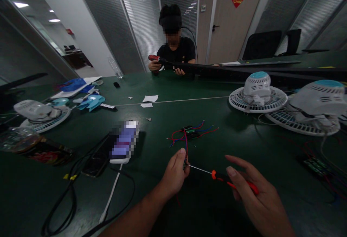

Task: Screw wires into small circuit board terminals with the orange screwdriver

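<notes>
My left hand (175, 173) is pinched shut on a small dark part at the end of a red wire (185, 143). That wire leads up to a small circuit board (192, 132) with red and blue wires lying on the green table (206, 110). My right hand (256, 197) grips a red-handled screwdriver (230, 181). Its thin metal shaft points left, and the tip meets the part between my left fingers.
Two white fan housings (258, 90) (314, 107) lie at the right, another fan (40, 114) at the left. A phone (123, 143) with cables lies left of my hands. Paper scraps (150, 99) and blue fan blades (91, 101) lie farther back. A person (175, 49) across the table holds a red tool.
</notes>
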`<state>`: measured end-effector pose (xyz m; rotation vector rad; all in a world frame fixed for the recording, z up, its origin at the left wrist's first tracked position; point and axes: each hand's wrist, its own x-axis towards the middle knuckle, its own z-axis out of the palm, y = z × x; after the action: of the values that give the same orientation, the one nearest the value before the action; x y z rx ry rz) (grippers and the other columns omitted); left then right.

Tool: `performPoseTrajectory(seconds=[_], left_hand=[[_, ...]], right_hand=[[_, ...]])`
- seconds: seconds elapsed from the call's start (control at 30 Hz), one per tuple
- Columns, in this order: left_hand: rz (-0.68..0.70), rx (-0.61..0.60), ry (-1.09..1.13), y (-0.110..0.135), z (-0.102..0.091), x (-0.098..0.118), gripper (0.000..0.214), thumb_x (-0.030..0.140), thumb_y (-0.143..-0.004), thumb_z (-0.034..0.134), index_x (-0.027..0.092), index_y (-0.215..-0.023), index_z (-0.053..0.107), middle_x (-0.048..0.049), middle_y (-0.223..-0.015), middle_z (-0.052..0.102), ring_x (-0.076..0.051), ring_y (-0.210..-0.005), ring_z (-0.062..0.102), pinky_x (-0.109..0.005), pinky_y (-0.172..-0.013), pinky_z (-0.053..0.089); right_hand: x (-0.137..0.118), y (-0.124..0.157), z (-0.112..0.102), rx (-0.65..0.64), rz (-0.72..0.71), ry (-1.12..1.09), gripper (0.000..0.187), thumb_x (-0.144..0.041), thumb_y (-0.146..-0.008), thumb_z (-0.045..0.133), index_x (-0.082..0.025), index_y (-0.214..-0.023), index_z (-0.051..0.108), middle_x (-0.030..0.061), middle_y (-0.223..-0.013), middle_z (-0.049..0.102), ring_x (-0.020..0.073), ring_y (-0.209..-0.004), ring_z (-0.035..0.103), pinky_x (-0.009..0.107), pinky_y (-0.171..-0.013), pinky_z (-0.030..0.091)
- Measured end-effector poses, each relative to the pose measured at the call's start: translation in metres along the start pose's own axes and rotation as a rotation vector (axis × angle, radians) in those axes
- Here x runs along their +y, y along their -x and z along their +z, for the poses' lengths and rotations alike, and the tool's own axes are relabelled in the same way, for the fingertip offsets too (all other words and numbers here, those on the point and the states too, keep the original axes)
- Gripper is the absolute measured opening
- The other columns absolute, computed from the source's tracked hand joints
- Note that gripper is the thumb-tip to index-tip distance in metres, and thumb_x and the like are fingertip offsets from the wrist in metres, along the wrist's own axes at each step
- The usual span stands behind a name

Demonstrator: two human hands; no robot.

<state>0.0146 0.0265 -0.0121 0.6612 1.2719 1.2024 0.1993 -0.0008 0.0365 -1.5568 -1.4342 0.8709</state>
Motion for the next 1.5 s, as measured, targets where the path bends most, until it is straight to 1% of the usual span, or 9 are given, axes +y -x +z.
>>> performPoseTrajectory(seconds=[0.1,0.27,0.37,0.53,0.7,0.83,0.93,1.17,1.5], left_hand=[[-0.009,-0.005,0.006,-0.001,0.0,-0.001,0.056,0.072,-0.069,0.057,0.017,-0.07,0.052,0.0046,-0.06,0.046,-0.007,-0.049,0.042,-0.018,-0.044,0.033],[-0.001,0.009,-0.008,0.0,0.0,0.0,0.057,0.074,-0.067,0.058,0.017,-0.069,0.053,0.0045,-0.06,0.046,-0.007,-0.049,0.041,-0.018,-0.043,0.033],[0.003,0.007,-0.008,0.001,0.002,0.001,0.058,0.074,-0.066,0.058,0.017,-0.067,0.053,0.0041,-0.06,0.045,-0.007,-0.049,0.042,-0.019,-0.044,0.033],[-0.003,0.014,0.011,0.001,0.001,0.001,0.057,0.073,-0.065,0.059,0.017,-0.068,0.053,0.0043,-0.06,0.046,-0.007,-0.05,0.043,-0.018,-0.044,0.034],[0.012,-0.007,-0.011,0.0,0.001,0.0,0.056,0.073,-0.068,0.057,0.017,-0.067,0.052,0.0049,-0.058,0.044,-0.007,-0.048,0.041,-0.018,-0.043,0.032],[-0.008,0.0,-0.005,0.001,0.002,0.001,0.057,0.074,-0.067,0.057,0.017,-0.068,0.052,0.0047,-0.061,0.045,-0.007,-0.05,0.043,-0.018,-0.044,0.033],[-0.005,0.006,-0.017,0.002,0.002,0.002,0.056,0.073,-0.068,0.057,0.017,-0.069,0.053,0.0042,-0.061,0.046,-0.007,-0.05,0.043,-0.018,-0.044,0.034],[-0.02,0.014,0.01,0.001,0.001,0.002,0.058,0.074,-0.065,0.06,0.016,-0.069,0.054,0.0039,-0.062,0.047,-0.007,-0.051,0.044,-0.017,-0.045,0.034],[-0.022,0.007,0.017,0.0,-0.001,-0.003,0.058,0.073,-0.065,0.06,0.016,-0.07,0.054,0.0041,-0.062,0.048,-0.007,-0.051,0.044,-0.017,-0.044,0.034]], right_hand=[[0.008,-0.003,-0.002,-0.022,-0.07,0.043,0.04,-0.048,-0.084,0.057,-0.02,-0.113,0.061,-0.0027,-0.059,0.063,0.0146,-0.046,0.058,0.025,-0.043,0.044],[0.019,-0.007,-0.004,-0.042,-0.151,0.095,0.038,-0.044,-0.084,0.059,-0.021,-0.114,0.057,-0.0012,-0.065,0.066,0.0158,-0.055,0.064,0.024,-0.048,0.048],[0.018,-0.006,-0.002,-0.029,-0.146,0.08,0.036,-0.042,-0.084,0.059,-0.022,-0.113,0.058,-0.0012,-0.066,0.066,0.0157,-0.055,0.063,0.024,-0.048,0.048],[0.013,-0.004,0.001,0.039,-0.119,-0.021,0.038,-0.04,-0.078,0.063,-0.022,-0.111,0.059,-0.0037,-0.063,0.062,0.0127,-0.046,0.055,0.024,-0.044,0.045],[0.01,-0.002,-0.001,-0.021,-0.098,-0.058,0.041,-0.042,-0.079,0.064,-0.021,-0.113,0.058,-0.0014,-0.067,0.064,0.0142,-0.051,0.058,0.025,-0.047,0.046],[0.004,0.001,-0.002,-0.054,0.004,-0.07,0.043,-0.052,-0.088,0.049,-0.021,-0.114,0.063,-0.0049,-0.049,0.055,0.0142,-0.044,0.053,0.025,-0.042,0.039],[0.0,0.001,-0.001,-0.039,0.063,-0.02,0.044,-0.054,-0.088,0.048,-0.021,-0.111,0.066,-0.0064,-0.043,0.05,0.0138,-0.04,0.05,0.025,-0.041,0.036],[0.003,0.0,0.0,-0.049,-0.026,-0.017,0.038,-0.047,-0.085,0.055,-0.02,-0.111,0.064,-0.0063,-0.048,0.054,0.0135,-0.041,0.05,0.025,-0.041,0.037],[0.005,-0.001,0.0,-0.026,-0.044,-0.007,0.036,-0.046,-0.083,0.058,-0.022,-0.109,0.065,-0.0065,-0.048,0.054,0.0133,-0.041,0.051,0.025,-0.041,0.039]])
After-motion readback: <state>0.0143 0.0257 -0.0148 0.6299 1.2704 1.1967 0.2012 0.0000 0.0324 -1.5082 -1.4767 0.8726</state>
